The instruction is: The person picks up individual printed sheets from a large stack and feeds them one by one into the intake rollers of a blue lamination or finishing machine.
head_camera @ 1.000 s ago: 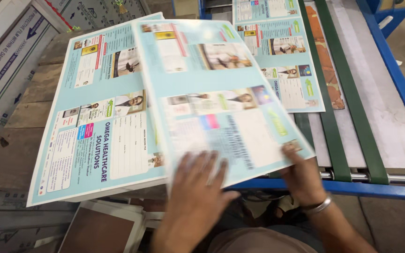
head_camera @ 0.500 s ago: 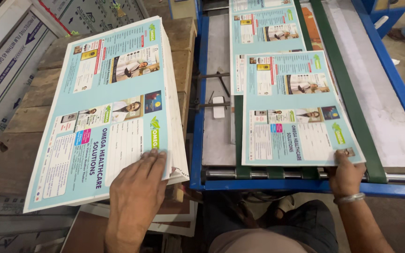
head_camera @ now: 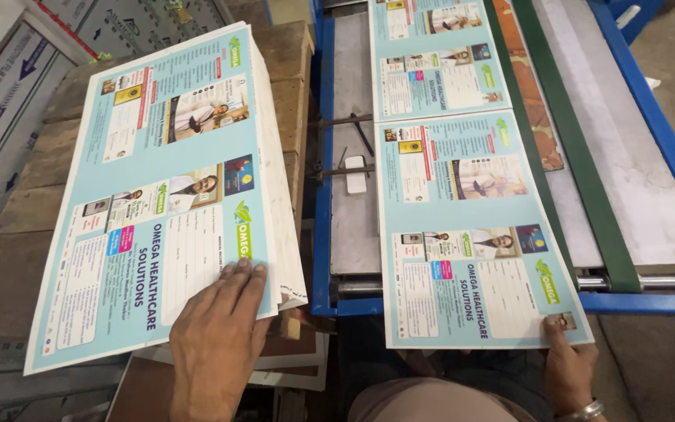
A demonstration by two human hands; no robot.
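Head view: the left hand (head_camera: 216, 340) lies flat at the lower centre-left of the frame, fingers spread and pressed on the near right corner of the stack of printed sheets (head_camera: 158, 203), which fills the left half of the frame on a wooden pallet (head_camera: 291, 55). It pinches nothing. The right hand (head_camera: 568, 367), at the lower right, holds the near right corner of a single printed sheet (head_camera: 470, 234), thumb on top; I cannot tell how the fingers beneath are set. That sheet lies on the blue-framed feed bed (head_camera: 322, 195) in the middle of the frame, its near edge overhanging the frame. Another sheet (head_camera: 435, 55) lies just beyond it, at the upper centre. A green belt (head_camera: 568, 156) runs along the sheet's right edge.

To feed well, I judge the sheet should stay square with the green belt and flat, while the left palm keeps the stack from sliding.
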